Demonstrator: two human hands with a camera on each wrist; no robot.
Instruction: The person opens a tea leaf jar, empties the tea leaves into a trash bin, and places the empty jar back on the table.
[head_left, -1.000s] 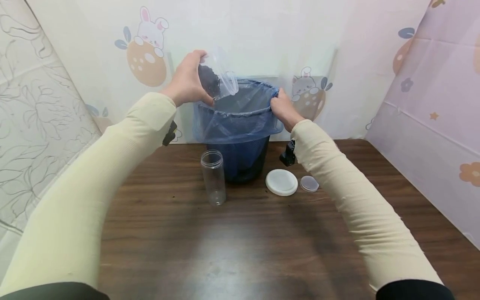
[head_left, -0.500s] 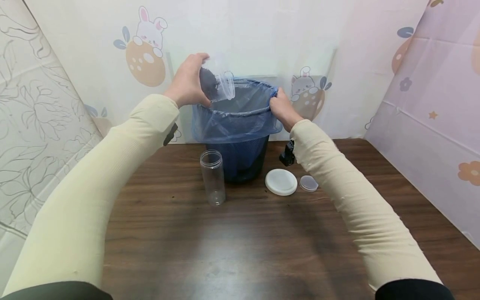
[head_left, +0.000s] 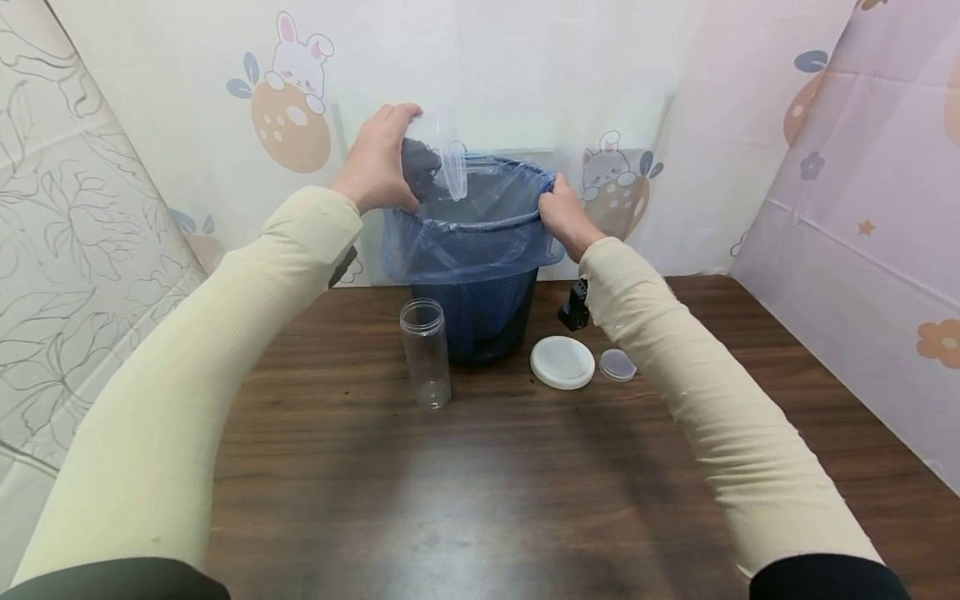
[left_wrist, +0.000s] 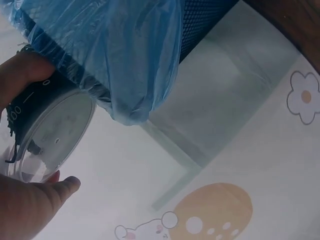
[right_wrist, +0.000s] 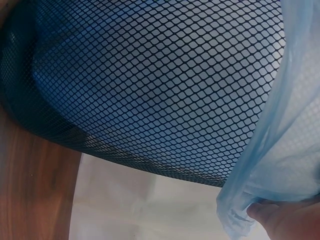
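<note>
My left hand (head_left: 378, 162) grips a clear plastic cup (head_left: 450, 171) around its body, tipped sideways with its mouth toward the right. Dark, shredded-looking stuff (head_left: 420, 167) lies inside, toward the base. The cup is over the left rim of a black mesh trash bin (head_left: 480, 321) lined with a blue plastic bag (head_left: 472, 258). In the left wrist view, printed marks and the round base of the cup (left_wrist: 57, 135) show between thumb and fingers. With my right hand (head_left: 566, 217) I pinch the bag and rim on the bin's right side; the thumb (right_wrist: 270, 212) presses the bag in the right wrist view.
A clear open jar (head_left: 427, 358) stands upright in front of the bin. A white round lid (head_left: 562, 363) and a smaller translucent lid (head_left: 618, 365) lie to its right on the wooden table (head_left: 450, 500). A patterned curtain (head_left: 480, 67) hangs behind the bin.
The cup in my left hand has shifted slightly left and its tilt has changed a little, with the dark stuff moving inside. My right hand has stayed on the bin's rim.
</note>
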